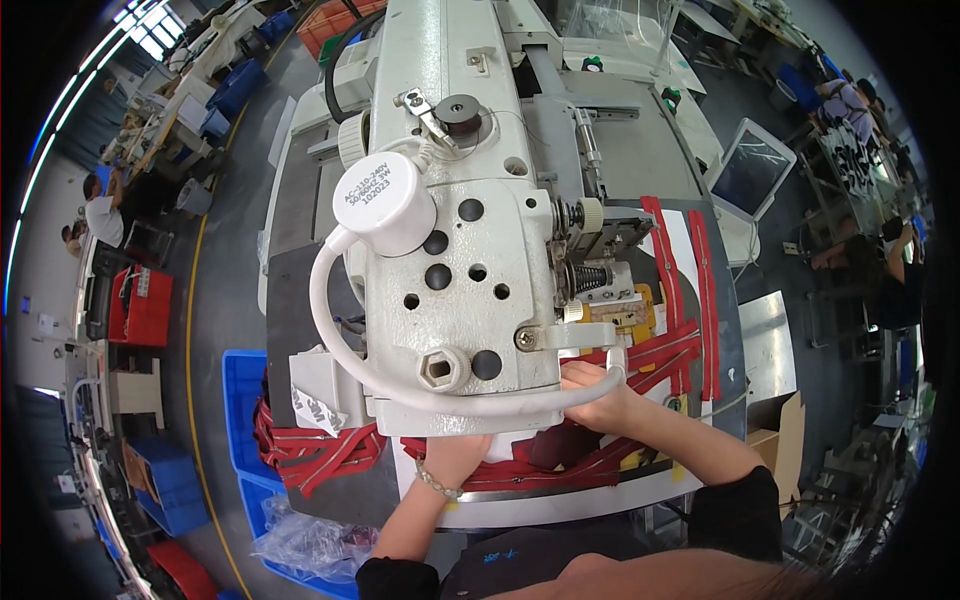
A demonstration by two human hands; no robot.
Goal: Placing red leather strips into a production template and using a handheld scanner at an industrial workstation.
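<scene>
A white industrial sewing machine [465,300] fills the middle of the view. Its head covers the fingers of my left hand [458,458], which reaches under the front beside red zipper strips. From the right, my right hand [597,402] comes in behind the white cable, next to the machine head. Its visible fingers are bent, and the tips and whatever they hold are hidden. Between my hands lies dark maroon fabric [560,447], with a red zipper strip [545,474] along the near edge. More red zippers [675,290] lie on the right of the table, some crossing.
Bunched red zippers [330,452] hang over the table's left edge by a blue bin [245,375]. Clear plastic bags [310,540] fill a lower bin. A screen [752,168] stands at far right, above a cardboard box [778,440]. Other people work at both sides.
</scene>
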